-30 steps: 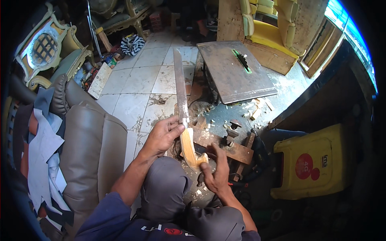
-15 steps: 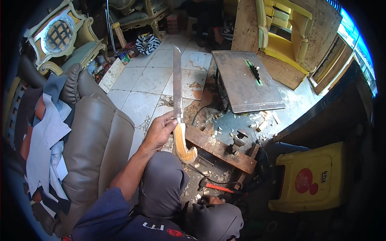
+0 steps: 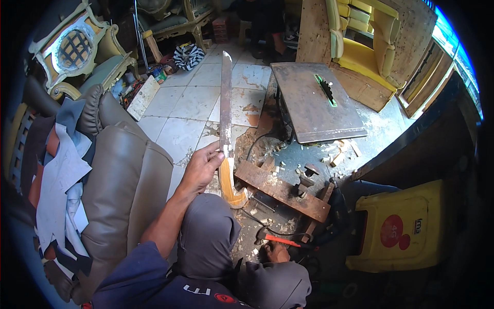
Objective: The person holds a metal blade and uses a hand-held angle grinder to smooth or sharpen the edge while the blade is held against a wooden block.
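- The right grip [image 3: 278, 252] has moved: a second ago it was by the low end of the knife [image 3: 226, 110], and now it is down near the floor [image 3: 175, 103], just beside the orange hammer [image 3: 283, 240].
- A knee [image 3: 275, 283] hides part of the right grip, so I can't tell if it is open or closed, or if it touches the hammer.
- The left grip [image 3: 199, 169] is pinching the knife where the blade meets the wood handle.
- The knife is up in the air, tip pointing away, left of the left edge of the desk [image 3: 316, 121].
- A saw [image 3: 325, 90] pokes up through the desk.
- Wood bits [image 3: 337, 158] lie on the floor past the desk's near edge.
- A brown bar [image 3: 283, 190] lies right of the knife handle.
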`<control>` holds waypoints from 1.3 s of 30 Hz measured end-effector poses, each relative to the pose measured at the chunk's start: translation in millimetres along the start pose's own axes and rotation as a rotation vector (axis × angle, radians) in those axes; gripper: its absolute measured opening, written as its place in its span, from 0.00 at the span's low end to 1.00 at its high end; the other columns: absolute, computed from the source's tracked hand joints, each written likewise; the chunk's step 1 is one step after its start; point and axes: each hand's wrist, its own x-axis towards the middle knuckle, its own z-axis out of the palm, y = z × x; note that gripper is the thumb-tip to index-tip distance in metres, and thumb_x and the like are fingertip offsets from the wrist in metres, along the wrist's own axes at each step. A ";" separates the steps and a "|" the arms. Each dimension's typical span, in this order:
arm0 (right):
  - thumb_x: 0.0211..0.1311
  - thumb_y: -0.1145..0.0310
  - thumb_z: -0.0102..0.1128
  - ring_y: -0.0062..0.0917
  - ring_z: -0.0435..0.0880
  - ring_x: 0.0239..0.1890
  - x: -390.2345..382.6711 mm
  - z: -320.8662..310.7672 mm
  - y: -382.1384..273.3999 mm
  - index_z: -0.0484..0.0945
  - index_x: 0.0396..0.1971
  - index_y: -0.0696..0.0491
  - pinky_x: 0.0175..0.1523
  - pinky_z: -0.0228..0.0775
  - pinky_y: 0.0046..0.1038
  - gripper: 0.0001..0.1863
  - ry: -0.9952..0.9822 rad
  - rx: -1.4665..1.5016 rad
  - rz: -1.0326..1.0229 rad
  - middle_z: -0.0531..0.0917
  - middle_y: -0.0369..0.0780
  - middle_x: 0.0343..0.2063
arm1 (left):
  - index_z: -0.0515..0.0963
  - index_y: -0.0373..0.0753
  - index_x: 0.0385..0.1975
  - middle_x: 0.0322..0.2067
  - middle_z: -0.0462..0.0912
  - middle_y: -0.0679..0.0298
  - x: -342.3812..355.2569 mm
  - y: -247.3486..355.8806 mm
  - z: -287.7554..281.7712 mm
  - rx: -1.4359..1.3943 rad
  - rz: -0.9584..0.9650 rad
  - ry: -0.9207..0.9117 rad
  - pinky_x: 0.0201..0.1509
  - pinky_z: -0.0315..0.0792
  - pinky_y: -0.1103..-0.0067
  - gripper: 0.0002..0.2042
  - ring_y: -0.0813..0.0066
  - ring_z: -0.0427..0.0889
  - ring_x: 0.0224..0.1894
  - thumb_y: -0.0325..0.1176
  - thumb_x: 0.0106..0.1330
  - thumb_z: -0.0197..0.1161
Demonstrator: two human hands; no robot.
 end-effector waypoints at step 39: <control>0.75 0.43 0.56 0.50 0.86 0.61 -2.4 -9.9 -0.5 0.82 0.59 0.39 0.63 0.77 0.55 0.22 -0.033 -0.034 0.026 0.89 0.47 0.55 | 0.71 0.25 0.72 0.56 0.88 0.51 -2.2 5.2 3.6 -0.042 0.006 0.025 0.69 0.76 0.72 0.24 0.69 0.86 0.59 0.24 0.78 0.60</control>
